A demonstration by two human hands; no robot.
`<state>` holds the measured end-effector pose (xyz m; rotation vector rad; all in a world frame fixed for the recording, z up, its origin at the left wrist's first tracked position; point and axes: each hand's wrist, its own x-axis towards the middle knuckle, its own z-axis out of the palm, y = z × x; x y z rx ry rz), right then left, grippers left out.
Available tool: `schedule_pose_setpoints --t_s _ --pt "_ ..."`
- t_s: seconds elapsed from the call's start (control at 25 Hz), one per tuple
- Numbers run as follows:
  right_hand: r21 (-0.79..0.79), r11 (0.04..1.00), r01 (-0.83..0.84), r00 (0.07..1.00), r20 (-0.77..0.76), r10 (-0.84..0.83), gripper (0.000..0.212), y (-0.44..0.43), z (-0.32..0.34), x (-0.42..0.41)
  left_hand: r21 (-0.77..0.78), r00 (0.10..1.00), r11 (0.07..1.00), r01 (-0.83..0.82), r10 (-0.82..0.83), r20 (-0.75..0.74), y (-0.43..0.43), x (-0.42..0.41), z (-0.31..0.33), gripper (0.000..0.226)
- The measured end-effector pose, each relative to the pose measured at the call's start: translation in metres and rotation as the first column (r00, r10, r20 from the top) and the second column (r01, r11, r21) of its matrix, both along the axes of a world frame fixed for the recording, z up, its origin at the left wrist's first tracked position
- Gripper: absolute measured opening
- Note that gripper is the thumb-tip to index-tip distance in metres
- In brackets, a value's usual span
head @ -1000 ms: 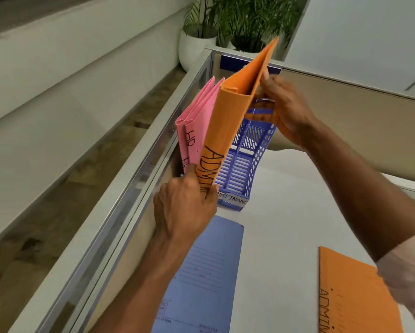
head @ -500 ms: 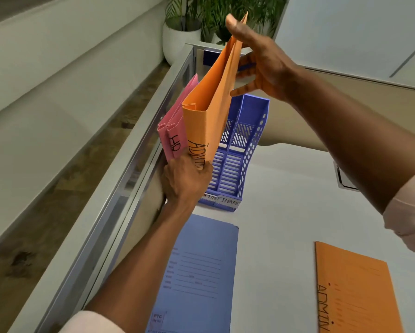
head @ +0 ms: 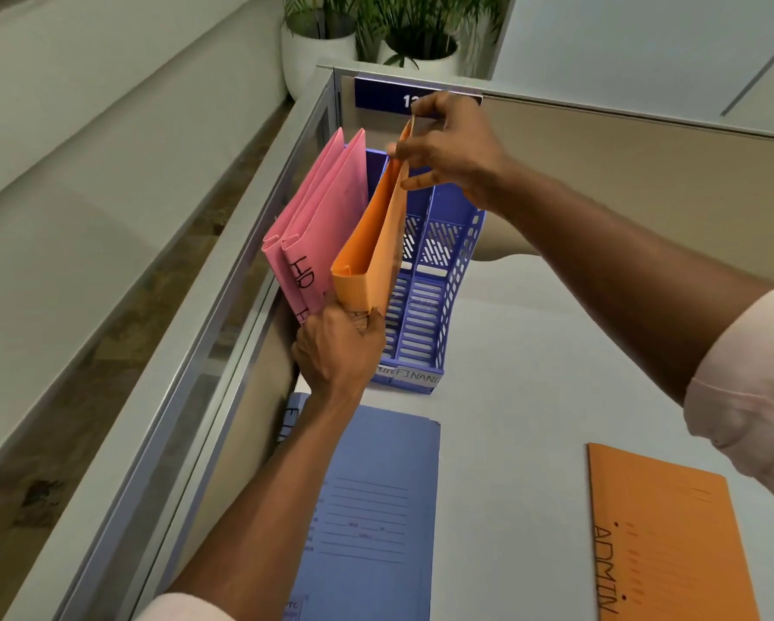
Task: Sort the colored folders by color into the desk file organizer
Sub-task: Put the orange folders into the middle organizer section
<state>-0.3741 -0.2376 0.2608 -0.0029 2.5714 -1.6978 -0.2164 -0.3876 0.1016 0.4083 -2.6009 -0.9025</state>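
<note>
Progress, head view: roughly halfway by my read. Two pink folders (head: 318, 226) marked HR already stand in the leftmost slot of the blue file organizer (head: 425, 302), up at 12 o'clock on the bench (head: 524, 396).

Orange folder (head: 371, 257) is partly into the next slot, tilted, not yet seated. Right hand (head: 450, 150) pinches its top edge, fingers closed on it. Left hand (head: 336, 351) grips its lower end, fingers wrapped around the spine and touching the pink ones.

Slot labelled FINANC… on the right side is empty.

Left to do: blue folder (head: 371, 499) flat on the bench at 6 o'clock, possibly another under it, can't tell. Second orange folder (head: 663, 540) marked ADMIN lies at 4 o'clock, well apart from the organizer.
</note>
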Motion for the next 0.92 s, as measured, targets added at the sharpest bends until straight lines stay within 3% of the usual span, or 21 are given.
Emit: schedule_pose_setpoints --t_s 0.12,0.24,0.44,0.56,0.72,0.92 --pt "0.218 0.976 -0.025 1.0 -0.006 0.027 0.061 -0.01 -0.026 0.0 -0.038 0.999 0.999 -0.019 0.02 0.041 0.003 -0.006 0.002 0.049" --pt "0.272 0.962 -0.034 0.997 -0.063 0.053 0.048 -0.017 -0.039 0.001 -0.101 0.995 0.994 -0.031 0.04 0.087 0.005 -0.01 0.004 0.053" --pt "0.398 0.917 -0.037 0.97 -0.205 0.128 0.049 -0.009 -0.033 0.023 -0.13 0.989 0.991 -0.03 0.048 0.14 0.005 -0.008 0.007 0.043" --pt "0.281 0.958 0.055 0.961 -0.276 0.026 0.044 0.011 -0.04 0.058 -0.124 0.981 0.992 -0.027 0.05 0.188 0.0 0.0 0.012 0.034" --pt "-0.086 0.973 0.216 0.961 -0.159 -0.227 0.02 0.063 -0.085 0.145 -0.123 0.939 0.992 -0.009 0.051 0.341 -0.002 0.025 0.008 0.032" --pt "-0.036 0.914 0.404 0.913 0.081 -0.4 0.019 0.129 -0.174 0.28 -0.044 0.829 0.985 0.167 -0.116 0.548 0.041 0.079 -0.018 0.034"
